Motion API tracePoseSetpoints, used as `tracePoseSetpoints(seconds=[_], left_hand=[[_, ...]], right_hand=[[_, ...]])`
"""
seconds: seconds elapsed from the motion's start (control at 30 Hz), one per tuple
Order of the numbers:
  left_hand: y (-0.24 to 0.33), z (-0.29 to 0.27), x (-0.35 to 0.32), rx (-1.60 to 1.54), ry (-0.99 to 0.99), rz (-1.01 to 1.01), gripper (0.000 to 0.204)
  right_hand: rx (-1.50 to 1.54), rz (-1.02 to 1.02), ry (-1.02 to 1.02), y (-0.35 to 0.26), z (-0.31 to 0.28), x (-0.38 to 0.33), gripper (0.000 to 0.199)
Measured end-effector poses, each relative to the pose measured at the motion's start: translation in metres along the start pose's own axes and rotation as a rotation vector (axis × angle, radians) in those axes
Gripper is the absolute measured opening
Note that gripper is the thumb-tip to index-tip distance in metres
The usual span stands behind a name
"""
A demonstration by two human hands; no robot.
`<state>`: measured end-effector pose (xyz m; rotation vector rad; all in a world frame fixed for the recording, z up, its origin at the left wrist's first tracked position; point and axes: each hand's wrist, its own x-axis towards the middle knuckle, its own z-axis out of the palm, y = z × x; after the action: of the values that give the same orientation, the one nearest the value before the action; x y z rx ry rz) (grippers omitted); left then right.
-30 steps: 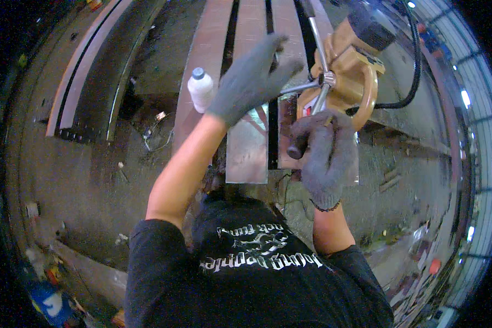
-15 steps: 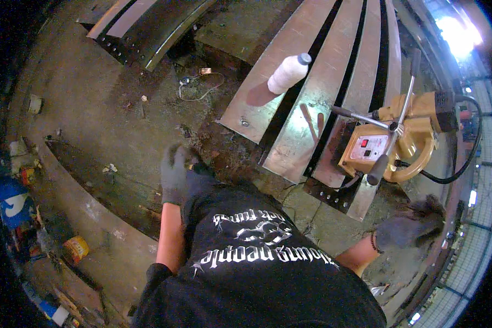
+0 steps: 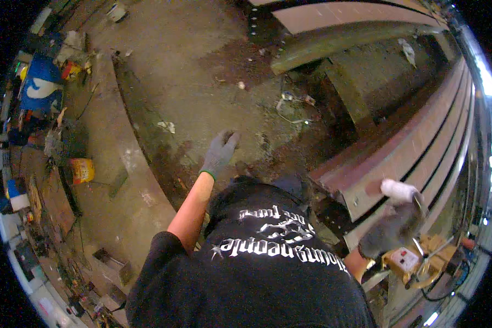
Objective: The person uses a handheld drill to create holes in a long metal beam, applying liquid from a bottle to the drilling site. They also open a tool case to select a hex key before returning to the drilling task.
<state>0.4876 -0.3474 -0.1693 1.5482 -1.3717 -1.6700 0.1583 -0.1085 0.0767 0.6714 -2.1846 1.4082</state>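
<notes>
My right hand (image 3: 392,229), in a dark grey glove, is at the cap end of a white bottle (image 3: 397,190) and its fingers bend around that end. Blur hides the exact grip. The bottle is over the long metal beams (image 3: 361,202) on my right. My left hand (image 3: 222,153), in a grey glove with a green cuff, hangs over the floor in front of me. It holds nothing, and its fingers are loosely bent and apart.
A yellow drilling machine (image 3: 421,261) with lever handles stands by my right forearm. Another curved beam (image 3: 128,147) lies on my left. Beyond it are a yellow bucket (image 3: 82,170) and a blue container (image 3: 41,85). A pale cable (image 3: 284,112) lies on the floor ahead.
My view has turned left, so the beams and machine shift to the right. My right hand has come up to the white bottle. My left hand has moved away from my body.
</notes>
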Motion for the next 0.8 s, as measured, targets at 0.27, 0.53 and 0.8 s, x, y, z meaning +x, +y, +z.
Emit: tracePoseSetpoints(seconds=[0.27,0.53,0.8], left_hand=[[0.119,-0.104,0.055,-0.239,-0.101,0.158,0.040],[0.189,-0.225,0.200,0.179,0.003,0.377,0.040],[0.250,-0.409,0.307,0.219,0.274,0.162,0.037]], right_hand=[[0.690,0.544,-1.099,-0.153,0.291,-0.078,0.022],[0.767,0.725,-1.596,-0.262,0.548,-0.144,0.021],[0.641,0.344,-2.022,-0.431,0.784,-0.193,0.026]])
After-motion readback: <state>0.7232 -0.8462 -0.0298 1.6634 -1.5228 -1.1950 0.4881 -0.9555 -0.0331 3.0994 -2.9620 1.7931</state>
